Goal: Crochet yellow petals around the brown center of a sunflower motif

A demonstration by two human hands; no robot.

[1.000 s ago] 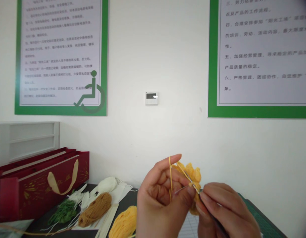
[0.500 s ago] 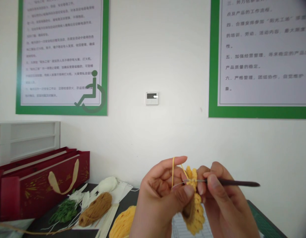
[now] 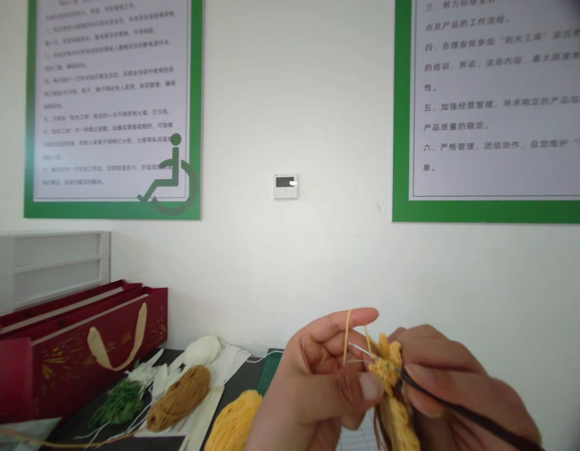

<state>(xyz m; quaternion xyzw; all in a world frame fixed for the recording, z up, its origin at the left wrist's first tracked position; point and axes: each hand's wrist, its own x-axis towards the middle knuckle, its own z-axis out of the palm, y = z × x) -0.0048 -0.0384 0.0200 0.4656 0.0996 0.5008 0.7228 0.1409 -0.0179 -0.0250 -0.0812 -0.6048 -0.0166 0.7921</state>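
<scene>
Your left hand (image 3: 325, 388) pinches the crochet (image 3: 388, 379), likely light and soft, best held near the hook (image 3: 466, 410) your right hand (image 3: 461, 369) grips.

Bare left hand (image 3: 321, 391), bare right hand (image 3: 466, 369)

Flat matte-blk tabletop (image 3: 245, 376), below & left of the grip of the left hand (image 3: 318, 398). Nearest the grip: oval bright-yellow yarn skein (image 3: 234, 421) & green gridded mat (image 3: 271, 368), partly hidden. Farther left: white paper sheet (image 3: 228, 362), loose green yarn tangle (image 3: 116, 404), dk-red gift bag (image 3: 83, 369) w/ cream handle (image 3: 142, 332).
</scene>
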